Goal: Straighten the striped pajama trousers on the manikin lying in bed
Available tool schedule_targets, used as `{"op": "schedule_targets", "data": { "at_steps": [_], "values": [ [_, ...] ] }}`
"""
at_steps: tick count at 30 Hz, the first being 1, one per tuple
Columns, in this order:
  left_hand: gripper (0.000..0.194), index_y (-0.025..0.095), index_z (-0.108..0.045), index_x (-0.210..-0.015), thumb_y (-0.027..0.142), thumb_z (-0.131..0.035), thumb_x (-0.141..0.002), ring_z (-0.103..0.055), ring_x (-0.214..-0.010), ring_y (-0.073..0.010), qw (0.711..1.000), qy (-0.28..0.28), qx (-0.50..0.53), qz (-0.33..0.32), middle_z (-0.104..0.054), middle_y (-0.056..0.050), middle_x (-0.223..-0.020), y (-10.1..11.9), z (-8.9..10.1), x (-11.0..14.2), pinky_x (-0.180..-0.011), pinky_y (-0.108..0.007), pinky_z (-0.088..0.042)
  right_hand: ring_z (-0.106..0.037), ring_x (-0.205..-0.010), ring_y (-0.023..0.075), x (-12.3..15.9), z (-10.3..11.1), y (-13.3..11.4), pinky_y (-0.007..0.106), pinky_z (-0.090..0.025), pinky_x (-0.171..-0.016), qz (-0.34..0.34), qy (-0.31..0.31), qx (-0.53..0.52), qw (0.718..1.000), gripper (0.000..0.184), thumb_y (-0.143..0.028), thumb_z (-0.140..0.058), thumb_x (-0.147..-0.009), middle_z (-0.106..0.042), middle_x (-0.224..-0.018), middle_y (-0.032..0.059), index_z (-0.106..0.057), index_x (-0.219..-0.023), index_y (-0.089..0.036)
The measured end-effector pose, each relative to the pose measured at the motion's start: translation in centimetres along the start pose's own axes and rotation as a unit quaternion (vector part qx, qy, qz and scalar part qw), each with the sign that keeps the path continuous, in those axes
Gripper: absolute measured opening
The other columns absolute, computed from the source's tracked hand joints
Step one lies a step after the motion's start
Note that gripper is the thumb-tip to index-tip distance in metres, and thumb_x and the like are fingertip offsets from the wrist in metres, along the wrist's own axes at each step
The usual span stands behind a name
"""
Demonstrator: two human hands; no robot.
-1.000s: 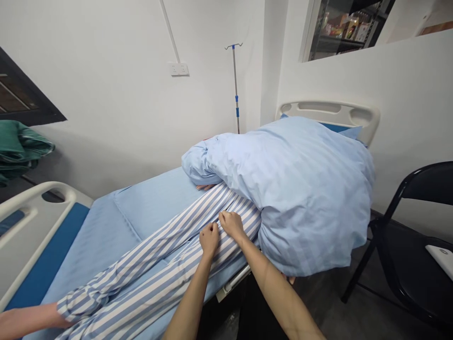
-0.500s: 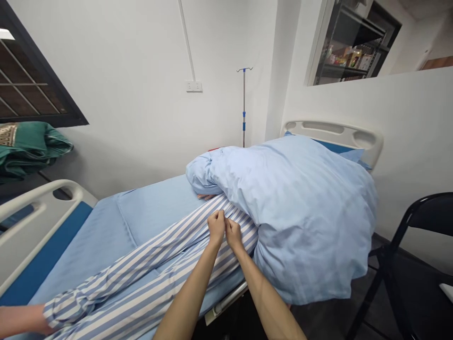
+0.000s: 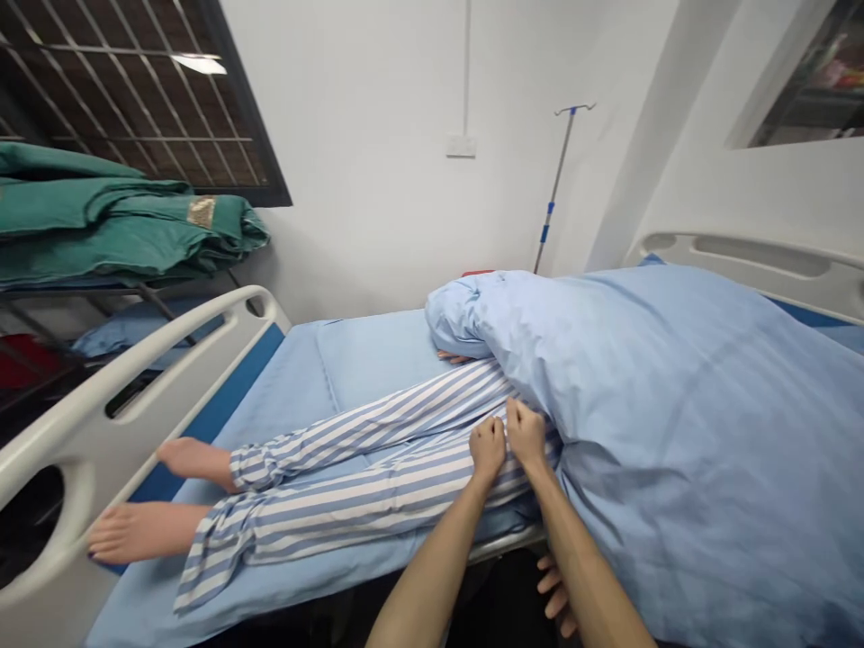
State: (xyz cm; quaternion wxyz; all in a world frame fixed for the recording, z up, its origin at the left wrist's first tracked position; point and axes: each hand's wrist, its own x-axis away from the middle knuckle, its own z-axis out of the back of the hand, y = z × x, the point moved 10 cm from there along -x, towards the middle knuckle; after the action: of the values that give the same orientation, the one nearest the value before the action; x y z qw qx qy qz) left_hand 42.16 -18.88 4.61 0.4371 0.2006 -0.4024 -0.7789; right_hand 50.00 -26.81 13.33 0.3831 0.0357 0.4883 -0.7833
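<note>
My left hand (image 3: 487,447) and my right hand (image 3: 526,434) are side by side over the upper thighs of a lying figure, both closed into fists, the right one slightly higher in view. Beneath them are blue-and-white striped trousers (image 3: 398,481); whether cloth is pinched in the fingers is hidden. Just right of my right hand, a light blue quilt (image 3: 648,378) covers the figure's upper body. Bare feet (image 3: 152,531) extend from the trouser legs at the left. Fingers of another hand (image 3: 454,357) show beneath the quilt's far edge.
The bed's white footboard (image 3: 141,360) stands at the left, its headboard (image 3: 756,252) at the right. An IV pole (image 3: 557,180) rises behind the bed. Folded green cloth (image 3: 128,225) lies beyond the footboard. More fingers (image 3: 557,594) hang below the bed edge by my right forearm.
The view has turned left, bringing both feet and more of the footboard into sight. My fists stay close together over the thighs; the right one now sits slightly higher than the left.
</note>
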Motion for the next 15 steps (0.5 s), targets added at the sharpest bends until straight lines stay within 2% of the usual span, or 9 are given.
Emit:
{"op": "schedule_targets", "data": {
  "at_steps": [2,4,7,10,12,13,15],
  "values": [
    [0.036,0.021,-0.061,-0.077,0.027,-0.031,-0.098,-0.058,-0.089,-0.0205,1.0,0.017,-0.013,0.009,-0.069,-0.012,-0.092,-0.1,0.3,0.2,-0.081,-0.032,-0.034,-0.043,-0.053,0.0152,-0.8,1.7,-0.8,0.03,-0.03,-0.058,0.029,0.017,0.048,0.998,0.051,-0.054,-0.026,-0.093,-0.057,-0.055,0.0061,-0.049,-0.06,-0.022],
    [0.038,0.021,-0.059,-0.075,0.029,-0.031,-0.097,-0.059,-0.089,-0.0202,1.0,0.016,-0.003,0.007,-0.071,-0.012,-0.093,-0.2,0.0,0.2,-0.08,-0.031,-0.035,-0.044,-0.053,0.0157,-1.1,1.8,-0.5,0.031,-0.029,-0.058,0.046,0.009,0.073,0.996,0.051,-0.054,-0.025,-0.093,-0.057,-0.056,0.007,-0.049,-0.06,-0.022],
    [0.038,0.022,-0.057,-0.069,0.031,-0.032,-0.096,-0.058,-0.084,-0.0193,0.999,0.008,0.034,-0.003,-0.07,-0.011,-0.087,-0.6,-0.3,-0.1,-0.078,-0.031,-0.036,-0.047,-0.054,0.0177,-0.5,-0.3,2.3,0.031,-0.03,-0.058,0.03,-0.029,0.084,0.996,0.051,-0.054,-0.025,-0.091,-0.059,-0.057,0.01,-0.047,-0.057,-0.023],
    [0.034,0.021,-0.055,-0.062,0.032,-0.039,-0.09,-0.056,-0.075,-0.0176,0.994,-0.06,0.082,-0.046,-0.066,-0.007,-0.072,-1.2,-0.5,-0.7,-0.075,-0.029,-0.039,-0.049,-0.056,0.0208,0.5,-1.7,5.8,0.033,-0.03,-0.059,-0.012,-0.019,0.113,0.993,0.045,-0.052,-0.029,-0.088,-0.062,-0.059,0.0133,-0.048,-0.058,-0.024],
    [0.03,0.02,-0.055,-0.059,0.03,-0.043,-0.084,-0.055,-0.071,-0.0166,0.989,-0.094,0.109,-0.042,-0.062,-0.004,-0.065,-3.0,1.0,-0.8,-0.074,-0.029,-0.04,-0.05,-0.058,0.0223,0.9,-1.9,7.2,0.034,-0.031,-0.061,-0.029,-0.006,0.125,0.992,0.042,-0.051,-0.031,-0.087,-0.063,-0.062,0.0143,-0.049,-0.058,-0.025],
    [0.028,0.02,-0.055,-0.058,0.029,-0.044,-0.082,-0.055,-0.07,-0.0162,0.989,-0.092,0.117,-0.018,-0.061,-0.003,-0.063,-4.7,2.5,-0.9,-0.073,-0.028,-0.04,-0.05,-0.059,0.0229,1.0,-1.9,7.5,0.034,-0.032,-0.062,-0.034,-0.005,0.127,0.991,0.042,-0.05,-0.032,-0.087,-0.064,-0.063,0.0144,-0.049,-0.058,-0.025],
    [0.025,0.019,-0.055,-0.058,0.027,-0.044,-0.08,-0.055,-0.069,-0.0156,0.989,-0.061,0.122,0.051,-0.058,-0.002,-0.061,-9.0,6.7,-0.8,-0.072,-0.027,-0.04,-0.051,-0.06,0.024,1.0,-1.8,7.8,0.035,-0.033,-0.062,-0.042,-0.014,0.132,0.99,0.04,-0.049,-0.034,-0.087,-0.065,-0.065,0.0144,-0.05,-0.058,-0.026]
  ]
}}
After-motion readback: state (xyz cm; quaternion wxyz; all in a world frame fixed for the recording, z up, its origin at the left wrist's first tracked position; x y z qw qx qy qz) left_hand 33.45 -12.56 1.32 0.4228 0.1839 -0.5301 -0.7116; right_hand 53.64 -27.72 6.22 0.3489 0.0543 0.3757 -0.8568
